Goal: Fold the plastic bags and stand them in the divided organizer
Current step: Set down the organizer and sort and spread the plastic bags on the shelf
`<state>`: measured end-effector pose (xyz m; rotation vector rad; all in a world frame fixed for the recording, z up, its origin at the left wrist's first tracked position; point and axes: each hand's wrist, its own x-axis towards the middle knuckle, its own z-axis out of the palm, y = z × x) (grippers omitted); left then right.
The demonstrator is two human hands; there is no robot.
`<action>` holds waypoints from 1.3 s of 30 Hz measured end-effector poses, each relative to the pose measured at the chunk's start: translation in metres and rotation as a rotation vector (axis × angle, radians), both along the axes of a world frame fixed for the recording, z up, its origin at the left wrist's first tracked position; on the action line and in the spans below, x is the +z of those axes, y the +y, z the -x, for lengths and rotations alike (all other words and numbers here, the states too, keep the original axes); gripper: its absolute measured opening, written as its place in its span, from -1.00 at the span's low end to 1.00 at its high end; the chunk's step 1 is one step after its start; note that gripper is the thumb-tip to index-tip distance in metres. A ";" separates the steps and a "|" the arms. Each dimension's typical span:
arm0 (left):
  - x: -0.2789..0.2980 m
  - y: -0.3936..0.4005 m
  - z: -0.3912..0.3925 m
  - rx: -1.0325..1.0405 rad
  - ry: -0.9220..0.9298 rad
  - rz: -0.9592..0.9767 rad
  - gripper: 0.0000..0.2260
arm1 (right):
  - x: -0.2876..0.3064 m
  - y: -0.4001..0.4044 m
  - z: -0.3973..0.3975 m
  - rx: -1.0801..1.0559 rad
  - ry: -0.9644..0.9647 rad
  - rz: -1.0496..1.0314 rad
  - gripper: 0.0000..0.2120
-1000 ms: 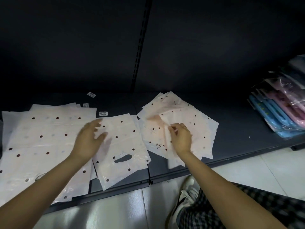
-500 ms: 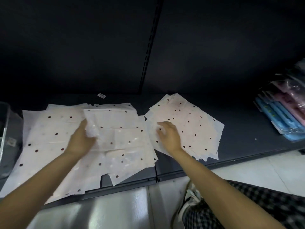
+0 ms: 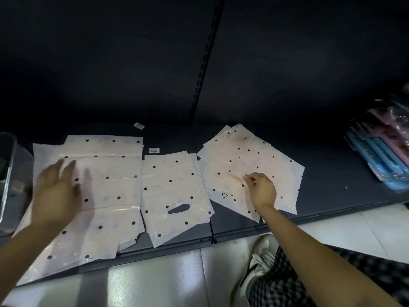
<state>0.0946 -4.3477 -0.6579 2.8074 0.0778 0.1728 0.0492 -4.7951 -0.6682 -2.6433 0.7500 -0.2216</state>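
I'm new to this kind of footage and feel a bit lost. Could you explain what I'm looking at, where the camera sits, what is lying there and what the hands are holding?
There is no machine here: a person works with bare hands, and one camera worn on the head looks forward and down. On a dark shelf lie three groups of pale dotted plastic bags: a large pile on the left, a middle bag with a cut-out handle, and a fanned stack on the right. The left hand, blurred, is open over the large pile, holding nothing. The right hand pinches a bag in the fanned stack. Coloured packets lie far right.
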 end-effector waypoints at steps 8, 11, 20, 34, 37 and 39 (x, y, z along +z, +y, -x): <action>0.029 -0.112 0.030 -0.330 0.517 0.784 -0.52 | 0.026 0.123 -0.026 0.209 -0.150 -0.377 -0.85; 0.028 -0.144 0.036 -0.239 0.654 0.941 -0.36 | 0.024 0.161 -0.025 0.302 -0.073 -0.554 -0.88; -0.003 -0.111 0.012 0.014 0.265 0.582 -0.53 | 0.000 0.010 -0.013 0.130 0.276 0.049 -0.52; -0.013 -0.119 0.026 -0.398 0.255 0.274 -0.78 | 0.015 0.017 -0.019 0.177 0.042 0.237 -0.71; 0.007 -0.140 0.029 -0.302 0.428 0.750 -0.78 | 0.029 0.076 -0.027 0.370 -0.063 0.147 -0.74; 0.024 -0.150 0.029 -0.175 0.581 1.092 -0.74 | 0.034 0.113 -0.022 0.529 -0.127 0.109 -0.76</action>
